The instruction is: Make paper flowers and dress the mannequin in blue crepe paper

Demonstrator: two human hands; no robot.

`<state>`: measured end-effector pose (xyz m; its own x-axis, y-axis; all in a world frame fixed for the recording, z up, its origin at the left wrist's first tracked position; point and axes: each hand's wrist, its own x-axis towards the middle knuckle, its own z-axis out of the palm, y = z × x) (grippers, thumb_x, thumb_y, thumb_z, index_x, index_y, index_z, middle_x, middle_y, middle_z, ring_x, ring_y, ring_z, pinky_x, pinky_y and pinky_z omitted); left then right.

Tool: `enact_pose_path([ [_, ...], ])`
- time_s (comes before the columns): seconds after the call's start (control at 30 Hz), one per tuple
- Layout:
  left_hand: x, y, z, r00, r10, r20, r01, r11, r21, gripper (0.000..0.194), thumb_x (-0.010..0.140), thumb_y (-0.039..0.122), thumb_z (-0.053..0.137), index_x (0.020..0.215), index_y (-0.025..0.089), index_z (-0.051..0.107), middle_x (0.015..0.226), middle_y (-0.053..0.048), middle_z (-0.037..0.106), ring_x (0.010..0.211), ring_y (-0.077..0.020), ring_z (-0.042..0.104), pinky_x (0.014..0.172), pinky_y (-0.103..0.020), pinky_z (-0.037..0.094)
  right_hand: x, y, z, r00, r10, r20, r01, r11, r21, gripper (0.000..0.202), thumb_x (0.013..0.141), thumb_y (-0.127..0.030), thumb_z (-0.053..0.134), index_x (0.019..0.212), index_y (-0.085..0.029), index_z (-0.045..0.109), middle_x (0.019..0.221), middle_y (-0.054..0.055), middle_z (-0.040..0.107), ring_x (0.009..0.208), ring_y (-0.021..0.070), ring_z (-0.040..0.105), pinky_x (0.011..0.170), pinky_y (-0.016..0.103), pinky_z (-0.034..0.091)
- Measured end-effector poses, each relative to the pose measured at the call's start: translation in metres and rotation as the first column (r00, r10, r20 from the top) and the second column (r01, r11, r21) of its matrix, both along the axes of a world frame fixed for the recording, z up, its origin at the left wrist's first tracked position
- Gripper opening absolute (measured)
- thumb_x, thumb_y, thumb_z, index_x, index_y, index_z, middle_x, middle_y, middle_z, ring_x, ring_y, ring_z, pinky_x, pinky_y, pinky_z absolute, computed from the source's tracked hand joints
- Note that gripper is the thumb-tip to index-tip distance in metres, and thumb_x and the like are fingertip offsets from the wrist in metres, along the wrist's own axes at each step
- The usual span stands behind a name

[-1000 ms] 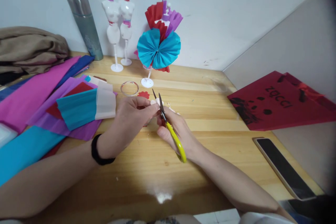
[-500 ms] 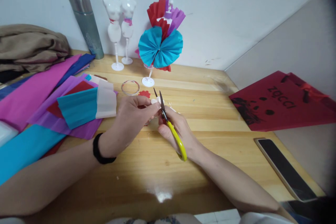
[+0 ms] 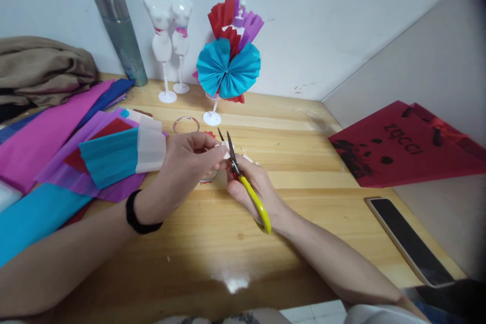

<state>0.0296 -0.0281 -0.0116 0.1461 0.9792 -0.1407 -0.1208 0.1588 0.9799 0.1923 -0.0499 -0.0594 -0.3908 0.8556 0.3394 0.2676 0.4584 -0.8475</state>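
Observation:
Between the thumb and fingers of my left hand [image 3: 186, 164] is a small white paper piece [image 3: 227, 149], partly covered by the fingertips. My right hand [image 3: 258, 187] grips scissors with yellow handles [image 3: 256, 203]. Their dark blades [image 3: 229, 148] stand a little apart, pointing up and away, right beside the white paper. A roll of tape [image 3: 209, 176] shows in part under my hands. Just beyond my left fingers, a red paper cutout [image 3: 209, 133] is mostly covered. Small pale scraps [image 3: 245, 152] lie past my right hand.
A small dress form bearing a blue paper fan [image 3: 228, 68] stands behind my hands, with two white dress forms [image 3: 162, 48] and a green bottle [image 3: 123, 40] to its left. Folded coloured paper [image 3: 110, 154] covers the left side. A red bag [image 3: 402, 147] and phone [image 3: 410, 240] lie right.
My left hand has shifted slightly left and turned the white paper piece a little. The tape roll under my hands shows more. The whole view has moved slightly.

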Motion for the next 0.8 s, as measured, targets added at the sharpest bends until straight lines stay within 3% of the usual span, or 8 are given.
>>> enact_pose_path([
  [0.27,-0.0007,-0.0004,-0.0015,1.0,-0.018,-0.006,0.019,0.999,0.049,0.018,0.065,0.025,0.071,0.053,0.015,0.061,0.051,0.001,0.06,0.043,-0.0055,0.044,0.042,-0.019,0.033,0.0009,-0.0003,-0.0017,0.996,0.036,-0.085,-0.04,0.998,-0.05,0.049,0.091,-0.064,0.053,0.1,-0.017,0.061,0.074,0.001,0.055,0.062,0.0131,0.047,0.059,0.028,0.04],
  [0.6,-0.0014,-0.0019,-0.0015,0.993,-0.074,-0.09,0.075,0.997,-0.001,0.018,0.066,0.027,0.069,0.055,0.015,0.062,0.053,0.0,0.061,0.049,-0.0081,0.049,0.047,-0.021,0.037,0.0012,0.0003,-0.0049,0.988,0.047,-0.148,-0.06,0.994,-0.087,0.052,0.088,-0.068,0.052,0.099,-0.018,0.061,0.063,-0.005,0.041,0.059,0.0137,0.045,0.059,0.029,0.042],
  [0.8,-0.0011,-0.0039,-0.0003,0.99,-0.089,-0.111,0.09,0.996,0.005,0.018,0.066,0.029,0.069,0.055,0.016,0.062,0.055,-0.001,0.062,0.052,-0.01,0.052,0.051,-0.022,0.04,0.0016,-0.0002,0.0009,0.989,0.057,-0.134,-0.07,0.993,-0.094,0.049,0.089,-0.067,0.052,0.093,-0.019,0.059,0.063,-0.004,0.043,0.059,0.0139,0.044,0.058,0.029,0.041],
])
